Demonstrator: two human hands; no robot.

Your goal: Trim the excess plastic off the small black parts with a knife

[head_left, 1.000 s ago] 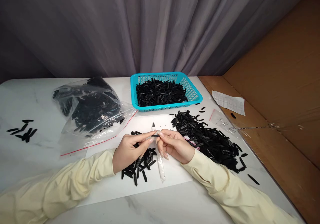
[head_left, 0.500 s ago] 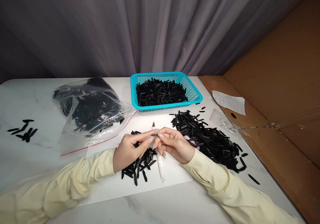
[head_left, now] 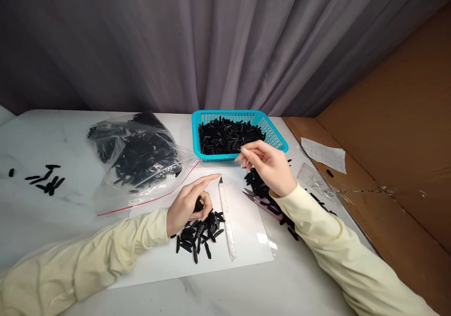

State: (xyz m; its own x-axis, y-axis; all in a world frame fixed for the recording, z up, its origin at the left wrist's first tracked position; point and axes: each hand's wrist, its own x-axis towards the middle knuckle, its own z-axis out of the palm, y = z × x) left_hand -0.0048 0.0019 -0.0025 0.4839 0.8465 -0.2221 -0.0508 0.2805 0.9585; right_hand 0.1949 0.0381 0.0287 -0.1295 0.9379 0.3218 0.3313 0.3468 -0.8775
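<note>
My right hand (head_left: 269, 164) is raised at the near edge of the blue basket (head_left: 210, 157), its thumb and forefinger pinched; whatever lies between the tips is too small to make out. Black strips (head_left: 229, 136) fill the basket. Over a small heap of black pieces (head_left: 200, 233) on white paper, my left hand (head_left: 190, 202) has its index finger stretched out and its other fingers curled round some black pieces. A white-handled craft knife (head_left: 227, 222) lies just right of that heap. Pink-handled scissors (head_left: 262, 204) rest partly under the larger black heap, below my right forearm.
A clear zip bag of black pieces (head_left: 141, 151) lies at the back left. Several loose strips (head_left: 45, 179) are at the far left. On the right are a paper sheet (head_left: 324, 155), a small plastic bag (head_left: 317, 179) and a cardboard wall (head_left: 398, 109).
My hands have parted. The right one has moved up and right to the basket's edge; the left one stays above the small heap, with its index finger stretched. The view has shifted slightly.
</note>
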